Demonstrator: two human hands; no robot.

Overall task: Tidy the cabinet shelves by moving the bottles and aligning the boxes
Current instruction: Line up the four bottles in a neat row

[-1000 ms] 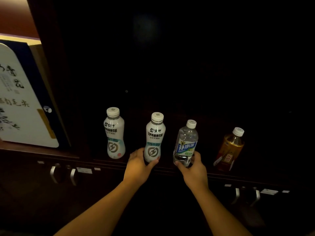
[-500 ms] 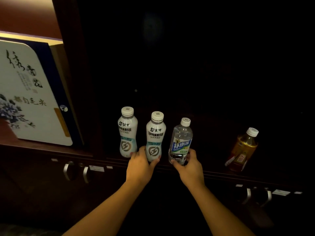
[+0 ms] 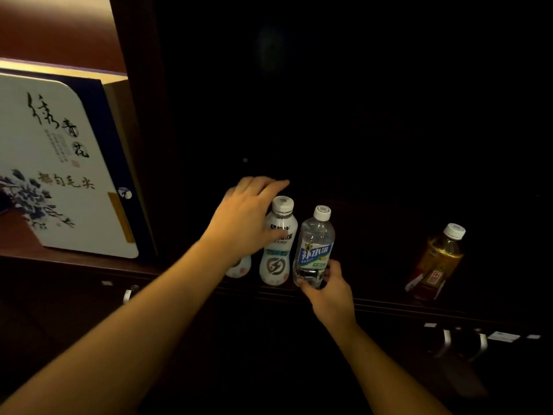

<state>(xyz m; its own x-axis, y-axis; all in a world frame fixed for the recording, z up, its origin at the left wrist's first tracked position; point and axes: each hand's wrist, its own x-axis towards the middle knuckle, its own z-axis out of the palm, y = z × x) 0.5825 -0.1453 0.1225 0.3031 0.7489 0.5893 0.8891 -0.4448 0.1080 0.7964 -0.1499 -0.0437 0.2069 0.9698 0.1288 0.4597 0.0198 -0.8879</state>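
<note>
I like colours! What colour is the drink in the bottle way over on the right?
Golden amber, under a white cap, in the tea bottle; the head view shows it.

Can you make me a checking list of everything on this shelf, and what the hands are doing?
Surface: dark wooden shelf, dimly lit.
Job's things: white bottle and clear water bottle upright, close together; another white bottle mostly hidden behind the left hand; tea bottle apart at the right; white and blue box in the left compartment.
Clutter: nothing seen.
Grippers: left hand open, reaching over the hidden bottle; right hand gripping the water bottle's base.
Cables: nothing seen.
Surroundings: metal handles below.
</note>
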